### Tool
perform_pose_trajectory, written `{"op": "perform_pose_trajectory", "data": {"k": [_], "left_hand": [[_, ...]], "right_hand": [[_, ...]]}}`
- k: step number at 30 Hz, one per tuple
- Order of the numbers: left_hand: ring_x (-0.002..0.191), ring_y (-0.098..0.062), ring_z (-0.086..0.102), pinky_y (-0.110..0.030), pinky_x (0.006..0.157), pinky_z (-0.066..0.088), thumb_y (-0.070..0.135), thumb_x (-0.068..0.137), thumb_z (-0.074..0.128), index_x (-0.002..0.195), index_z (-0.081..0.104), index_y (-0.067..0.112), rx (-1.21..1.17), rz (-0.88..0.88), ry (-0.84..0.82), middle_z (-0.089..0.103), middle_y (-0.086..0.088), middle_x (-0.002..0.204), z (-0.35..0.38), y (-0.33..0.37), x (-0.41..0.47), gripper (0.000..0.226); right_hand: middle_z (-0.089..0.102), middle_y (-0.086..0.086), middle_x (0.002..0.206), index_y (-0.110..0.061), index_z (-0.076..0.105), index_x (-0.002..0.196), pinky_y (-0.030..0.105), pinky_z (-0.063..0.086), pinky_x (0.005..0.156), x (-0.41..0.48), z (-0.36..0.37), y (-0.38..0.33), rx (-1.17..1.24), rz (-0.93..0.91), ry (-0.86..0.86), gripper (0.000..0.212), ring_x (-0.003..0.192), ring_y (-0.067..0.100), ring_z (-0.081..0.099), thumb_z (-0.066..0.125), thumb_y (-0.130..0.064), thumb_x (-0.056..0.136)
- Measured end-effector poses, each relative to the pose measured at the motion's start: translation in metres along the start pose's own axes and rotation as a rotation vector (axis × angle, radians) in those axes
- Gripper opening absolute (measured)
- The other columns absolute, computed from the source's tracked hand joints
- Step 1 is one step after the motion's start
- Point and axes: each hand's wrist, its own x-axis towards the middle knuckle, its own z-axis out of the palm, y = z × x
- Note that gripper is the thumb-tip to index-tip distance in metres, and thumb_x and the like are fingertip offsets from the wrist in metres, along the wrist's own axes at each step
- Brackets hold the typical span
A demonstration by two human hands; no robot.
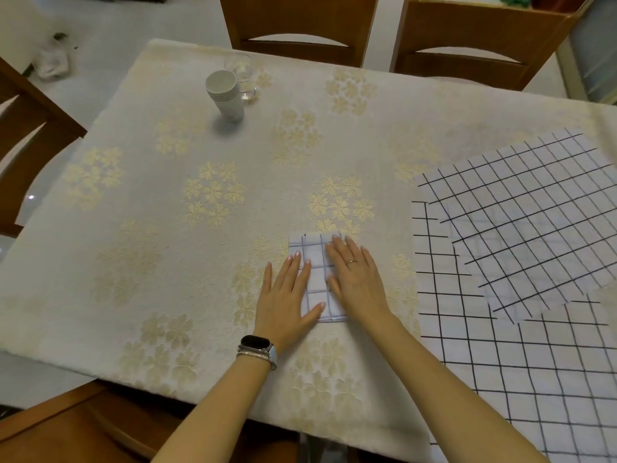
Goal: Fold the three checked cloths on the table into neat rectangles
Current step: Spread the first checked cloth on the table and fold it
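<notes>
A small folded checked cloth (315, 279) lies as a narrow rectangle near the table's front middle. My left hand (288, 295) presses flat on its left side, fingers straight, a watch on the wrist. My right hand (355, 279) lies flat on its right side, also with straight fingers. To the right, a checked cloth (534, 212) is spread open at an angle on top of a larger open checked cloth (500, 362) that reaches over the table's front right edge.
The table (150, 228) wears a cream cloth with gold flowers. A stack of paper cups (225, 95) and a glass (245, 76) stand at the back. Wooden chairs (300, 25) surround the table at the back, left and front.
</notes>
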Motion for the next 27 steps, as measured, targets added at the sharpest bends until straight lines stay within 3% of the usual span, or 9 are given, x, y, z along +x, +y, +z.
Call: {"op": "perform_pose_trajectory", "data": {"k": [4, 10, 12, 14, 16, 19, 22, 27], "left_hand": [[0.152, -0.024, 0.001, -0.058, 0.119, 0.000, 0.090, 0.077, 0.021, 0.157, 0.013, 0.019, 0.044, 0.013, -0.049, 0.003, -0.008, 0.165, -0.007, -0.015, 0.013, 0.107], [0.151, -0.026, -0.015, -0.061, 0.117, -0.008, 0.098, 0.067, 0.023, 0.157, -0.002, 0.023, 0.046, 0.027, -0.107, -0.015, -0.010, 0.163, -0.009, -0.020, 0.020, 0.119], [0.150, -0.025, -0.018, -0.060, 0.117, -0.011, 0.097, 0.067, 0.023, 0.157, -0.003, 0.025, 0.012, 0.039, -0.096, -0.017, -0.009, 0.163, -0.010, -0.021, 0.019, 0.118], [0.151, -0.026, -0.013, -0.056, 0.119, -0.009, 0.091, 0.075, 0.023, 0.157, 0.002, 0.024, -0.081, 0.019, -0.040, -0.011, -0.010, 0.164, -0.013, -0.020, 0.017, 0.108], [0.151, -0.029, 0.011, -0.054, 0.121, 0.010, 0.075, 0.087, 0.031, 0.155, 0.019, 0.016, -0.249, -0.088, 0.071, 0.017, -0.011, 0.163, -0.018, -0.015, 0.012, 0.091], [0.124, -0.026, 0.046, -0.044, 0.105, 0.040, 0.044, 0.094, 0.057, 0.142, 0.044, 0.011, -0.509, -0.334, 0.221, 0.057, -0.007, 0.130, -0.027, -0.003, 0.004, 0.059], [0.107, -0.021, 0.050, -0.037, 0.093, 0.044, 0.026, 0.092, 0.065, 0.131, 0.055, 0.011, -0.666, -0.513, 0.228, 0.060, 0.003, 0.106, -0.033, 0.009, 0.003, 0.043], [0.095, -0.025, 0.062, -0.041, 0.085, 0.055, 0.025, 0.093, 0.063, 0.105, 0.062, 0.019, -0.880, -0.630, 0.132, 0.064, 0.006, 0.091, -0.038, 0.021, 0.012, 0.014]], "right_hand": [[0.007, 0.003, 0.164, -0.019, 0.011, 0.156, 0.042, 0.001, 0.119, -0.002, 0.011, 0.007, -0.054, -0.008, -0.155, 0.067, 0.152, 0.022, 0.006, 0.018, -0.052, 0.098], [0.001, 0.006, 0.165, -0.017, 0.006, 0.157, 0.043, 0.001, 0.120, -0.001, 0.013, 0.010, -0.054, -0.012, -0.171, 0.073, 0.152, 0.024, 0.001, 0.006, -0.060, 0.098], [-0.001, 0.005, 0.165, -0.017, 0.004, 0.157, 0.042, -0.001, 0.121, -0.003, 0.011, 0.009, -0.018, -0.015, -0.166, 0.073, 0.152, 0.023, -0.002, 0.012, -0.059, 0.098], [0.004, 0.004, 0.165, -0.017, 0.010, 0.157, 0.042, 0.001, 0.122, -0.007, 0.005, 0.007, 0.059, 0.000, -0.121, 0.070, 0.152, 0.022, 0.001, 0.028, -0.052, 0.098], [0.018, 0.006, 0.163, -0.017, 0.027, 0.154, 0.044, 0.010, 0.122, -0.014, -0.002, 0.005, 0.126, 0.022, -0.040, 0.065, 0.151, 0.025, 0.014, 0.048, -0.040, 0.096], [0.040, 0.012, 0.153, -0.016, 0.048, 0.142, 0.051, 0.027, 0.117, -0.028, -0.007, 0.000, 0.133, 0.032, 0.020, 0.056, 0.143, 0.033, 0.033, 0.064, -0.030, 0.090], [0.051, 0.014, 0.145, -0.014, 0.055, 0.135, 0.051, 0.039, 0.106, -0.040, -0.005, -0.004, 0.090, 0.059, -0.008, 0.056, 0.133, 0.038, 0.047, 0.073, -0.027, 0.083], [0.045, 0.012, 0.149, -0.015, 0.052, 0.137, 0.051, 0.041, 0.103, -0.046, -0.006, -0.007, 0.138, 0.115, -0.063, 0.056, 0.133, 0.037, 0.044, 0.070, -0.025, 0.085]]}}
